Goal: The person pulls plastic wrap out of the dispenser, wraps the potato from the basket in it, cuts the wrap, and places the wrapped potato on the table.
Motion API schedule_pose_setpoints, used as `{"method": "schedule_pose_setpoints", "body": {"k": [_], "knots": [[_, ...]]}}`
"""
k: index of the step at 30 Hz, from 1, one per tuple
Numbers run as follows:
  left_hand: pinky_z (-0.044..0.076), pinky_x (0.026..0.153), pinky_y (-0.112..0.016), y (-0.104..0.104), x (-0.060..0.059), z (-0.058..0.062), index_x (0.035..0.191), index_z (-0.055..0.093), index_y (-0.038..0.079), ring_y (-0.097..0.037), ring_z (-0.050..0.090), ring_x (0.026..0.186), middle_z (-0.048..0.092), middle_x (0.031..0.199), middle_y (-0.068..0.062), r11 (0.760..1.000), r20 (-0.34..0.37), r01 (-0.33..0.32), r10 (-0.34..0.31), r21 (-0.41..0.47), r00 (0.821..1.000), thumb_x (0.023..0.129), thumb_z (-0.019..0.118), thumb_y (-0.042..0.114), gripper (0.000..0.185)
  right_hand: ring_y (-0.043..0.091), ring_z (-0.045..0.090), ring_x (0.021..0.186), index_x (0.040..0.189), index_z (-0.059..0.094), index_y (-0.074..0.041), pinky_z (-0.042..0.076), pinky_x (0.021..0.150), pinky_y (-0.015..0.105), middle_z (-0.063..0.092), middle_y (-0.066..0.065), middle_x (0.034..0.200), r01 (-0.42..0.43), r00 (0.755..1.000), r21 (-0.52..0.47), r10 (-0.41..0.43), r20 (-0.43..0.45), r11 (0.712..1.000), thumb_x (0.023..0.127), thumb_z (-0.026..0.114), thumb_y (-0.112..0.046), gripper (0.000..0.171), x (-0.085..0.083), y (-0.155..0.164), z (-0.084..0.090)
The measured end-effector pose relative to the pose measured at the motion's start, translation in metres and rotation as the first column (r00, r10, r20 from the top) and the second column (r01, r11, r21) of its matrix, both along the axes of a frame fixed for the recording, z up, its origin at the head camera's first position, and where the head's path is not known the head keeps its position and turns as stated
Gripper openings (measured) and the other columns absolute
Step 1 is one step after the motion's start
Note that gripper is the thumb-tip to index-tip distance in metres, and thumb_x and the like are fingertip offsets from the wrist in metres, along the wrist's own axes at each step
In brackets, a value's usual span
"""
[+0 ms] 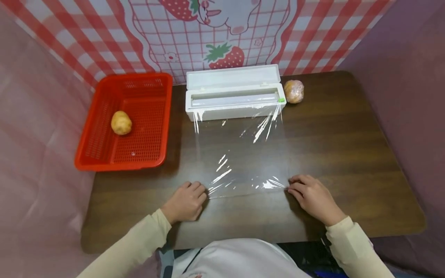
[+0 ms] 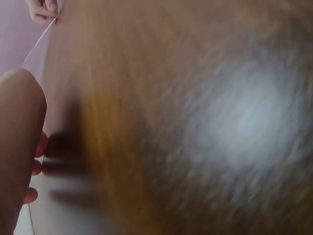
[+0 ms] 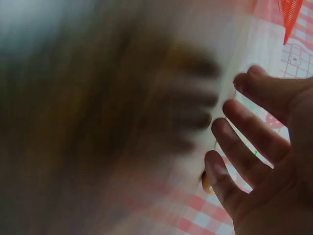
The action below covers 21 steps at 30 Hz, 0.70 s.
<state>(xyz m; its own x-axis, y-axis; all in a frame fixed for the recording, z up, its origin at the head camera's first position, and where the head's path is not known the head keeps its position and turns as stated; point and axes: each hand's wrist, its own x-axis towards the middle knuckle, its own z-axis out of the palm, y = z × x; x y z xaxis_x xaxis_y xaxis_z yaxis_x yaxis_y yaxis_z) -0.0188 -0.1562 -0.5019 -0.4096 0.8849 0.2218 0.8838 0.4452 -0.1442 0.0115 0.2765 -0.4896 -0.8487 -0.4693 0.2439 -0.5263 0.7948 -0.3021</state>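
Observation:
A sheet of clear plastic wrap (image 1: 243, 158) stretches from a white dispenser box (image 1: 233, 114) toward the person, over the brown table. My left hand (image 1: 187, 201) grips its near left corner with curled fingers. At the near right corner, my right hand (image 1: 314, 197) pinches the wrap between thumb and forefinger; its other fingers (image 3: 239, 152) are spread in the right wrist view. The wrap's near edge runs taut between both hands. The dispenser's lid (image 1: 233, 77) is up, and a roll (image 1: 236, 99) lies inside. In the left wrist view, part of the left hand (image 2: 19, 117) shows close up.
A red plastic basket (image 1: 119, 166) stands at the left with a potato (image 1: 121, 122) in it. Touching or nearly touching the dispenser's right end is a round, film-wrapped yellowish-brown thing (image 1: 294, 92). A red checked cloth (image 1: 313, 34) hangs behind the table (image 1: 361, 154).

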Motion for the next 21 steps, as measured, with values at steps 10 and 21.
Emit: {"method": "schedule_pose_setpoints", "body": {"k": [10, 21], "knots": [[0.053, 0.065, -0.038, 0.001, 0.016, -0.003, 0.087, 0.068, 0.006, -0.028, 0.062, 0.09, 0.065, 0.095, -0.01, 0.995, -0.016, -0.086, 0.087, 0.049, 0.996, 0.084, 0.046, 0.018, 0.026, 0.034, 0.063, 0.091, 0.094, 0.078, 0.0, 0.054, 0.08, 0.053, 0.068, 0.018, 0.106, 0.048, 0.999, 0.049, -0.049, 0.017, 0.998, 0.077, 0.086, -0.008, 0.02, 0.005, -0.007, -0.002], [0.058, 0.075, -0.043, -0.008, 0.039, 0.003, 0.092, 0.072, 0.003, -0.033, 0.064, 0.108, 0.067, 0.115, -0.016, 0.982, 0.085, -0.189, 0.189, -0.01, 0.978, 0.082, 0.06, 0.017, 0.021, 0.036, 0.063, 0.094, 0.097, 0.079, 0.0, 0.055, 0.077, 0.053, 0.066, 0.019, 0.109, 0.088, 0.995, 0.103, -0.093, 0.046, 0.991, 0.078, 0.085, -0.011, 0.023, 0.023, -0.018, 0.01]]}}
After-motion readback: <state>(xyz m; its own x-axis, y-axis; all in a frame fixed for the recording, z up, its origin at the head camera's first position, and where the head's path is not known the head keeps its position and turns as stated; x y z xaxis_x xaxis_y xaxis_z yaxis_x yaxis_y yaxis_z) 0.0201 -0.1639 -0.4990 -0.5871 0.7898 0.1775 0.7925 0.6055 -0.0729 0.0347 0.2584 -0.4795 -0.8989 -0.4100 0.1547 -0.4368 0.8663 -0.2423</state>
